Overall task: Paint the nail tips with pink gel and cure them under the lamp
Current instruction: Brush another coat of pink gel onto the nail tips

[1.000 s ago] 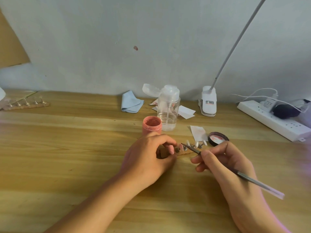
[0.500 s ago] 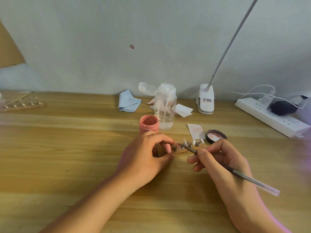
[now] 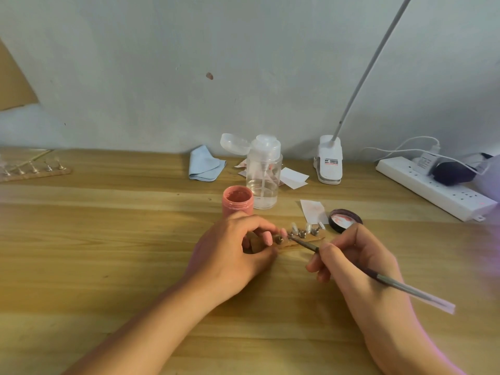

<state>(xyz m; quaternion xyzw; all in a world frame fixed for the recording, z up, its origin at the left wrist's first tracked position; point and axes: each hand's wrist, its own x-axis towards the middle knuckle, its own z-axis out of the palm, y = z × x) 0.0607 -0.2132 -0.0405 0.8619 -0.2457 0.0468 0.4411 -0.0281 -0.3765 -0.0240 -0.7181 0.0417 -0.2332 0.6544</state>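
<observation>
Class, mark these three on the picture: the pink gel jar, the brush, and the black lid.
pink gel jar (image 3: pixel 237 207), head view, its side wall.
brush (image 3: pixel 405 289), head view, the grey handle behind the hand.
black lid (image 3: pixel 343 220), head view, its pink-smeared inside.

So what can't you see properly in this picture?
Head view only.
1. Holder: its left end is hidden behind the left hand.
2. Desk lamp's head: cut off by the top edge; only the stem shows.
3. Brush: too small to tell whether it touches a nail tip.

left hand (image 3: pixel 230 255): curled, pinching strip (image 3: pixel 296 246); right hand (image 3: pixel 359 263): pinching brush (image 3: pixel 405 286); forearms: converging inward
</observation>
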